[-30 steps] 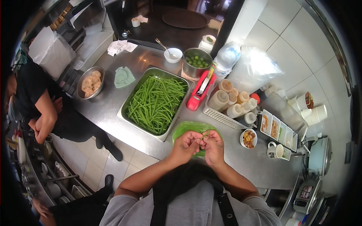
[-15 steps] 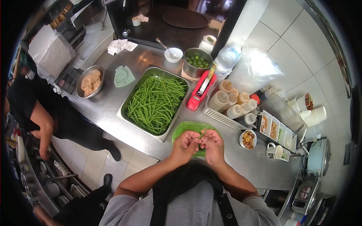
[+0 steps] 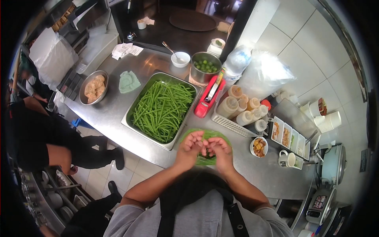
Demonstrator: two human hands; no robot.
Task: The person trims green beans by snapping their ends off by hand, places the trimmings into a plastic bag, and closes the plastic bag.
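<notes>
Above a green plastic bag [image 3: 216, 135] on the counter, my left hand [image 3: 188, 152] and my right hand [image 3: 221, 153] meet at the fingertips. Thumbs and fingers of both are pinched, and whatever small thing they hold is too hidden to make out. Inside the bag, beneath the fingers, some dark green bits show. Just beyond my left hand stands a deep steel tray [image 3: 144, 134], heaped with green beans [image 3: 164, 110].
A red tape dispenser [image 3: 205, 103] and a white basket [image 3: 233, 125] of squeeze bottles stand past the bag. Right of them is a bowl of chopped food [image 3: 259, 147]. A steel bowl [image 3: 83, 94] and green cloth [image 3: 128, 81] lie left. A co-worker in black [image 3: 51, 138] stands left.
The green bean piece seen between my fingertips earlier is no longer visible. My fingers have shifted slightly over the bag. The co-worker on the left has turned and moved lower in view.
</notes>
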